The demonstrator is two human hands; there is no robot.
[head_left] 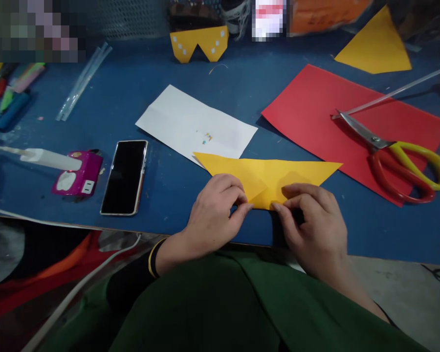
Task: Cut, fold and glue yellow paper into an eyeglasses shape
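A folded yellow paper [269, 172] with two pointed ends lies near the front edge of the blue table. My left hand [220, 210] pinches its lower edge, left of the middle, between thumb and fingers. On the right of the middle, my right hand [311, 220] grips the same lower edge, thumb and fingertips pressed on the paper. The paper's left tip overlaps a white sheet [190, 117] that carries small coloured scraps. Its right tip reaches the edge of a red sheet [300, 107].
Scissors [376, 142] and a clear stick [392, 93] lie on the red sheet. A phone [125, 177] and a pink adapter [81, 173] are at left, clear sticks [82, 80] behind. A yellow cutout [200, 41] and another yellow paper [379, 46] are farther back.
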